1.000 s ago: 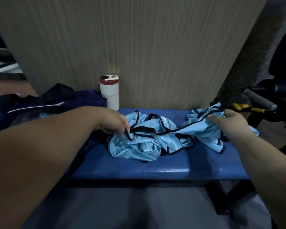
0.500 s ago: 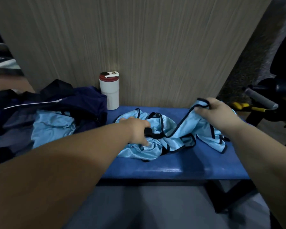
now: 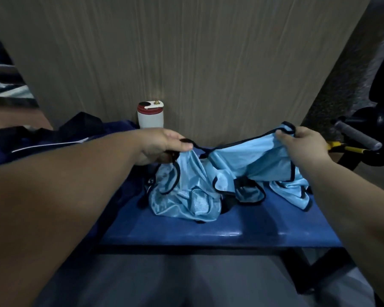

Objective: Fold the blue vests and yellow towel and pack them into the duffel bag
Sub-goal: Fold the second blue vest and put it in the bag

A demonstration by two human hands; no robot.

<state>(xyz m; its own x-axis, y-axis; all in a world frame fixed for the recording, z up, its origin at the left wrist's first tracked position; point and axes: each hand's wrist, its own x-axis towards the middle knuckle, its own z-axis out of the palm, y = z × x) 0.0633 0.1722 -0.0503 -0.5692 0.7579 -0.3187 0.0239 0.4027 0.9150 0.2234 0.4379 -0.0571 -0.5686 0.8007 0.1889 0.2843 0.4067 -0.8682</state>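
Two hands lift one blue vest up off the pile.

The left hand [image 3: 162,144] is closed, pinching a black strap of the vest [image 3: 242,160] between thumb and fingers, and the right hand [image 3: 302,145] is closed on the black-edged corner at the other end. Held apart like this, the cloth hangs stretched between them, which looks like a way to shake it flat so it can be folded. The bottom of the vest is bunched on the blue bench [image 3: 186,231], tangled with more shiny blue cloth [image 3: 186,202]; I cannot tell how many vests are in that heap. The dark blue bag [image 3: 93,131] lies just to the left, close enough to pack into. A white bottle [image 3: 150,117] stands upright at the back against the wall [image 3: 186,52], out of the way. No yellow towel shows.
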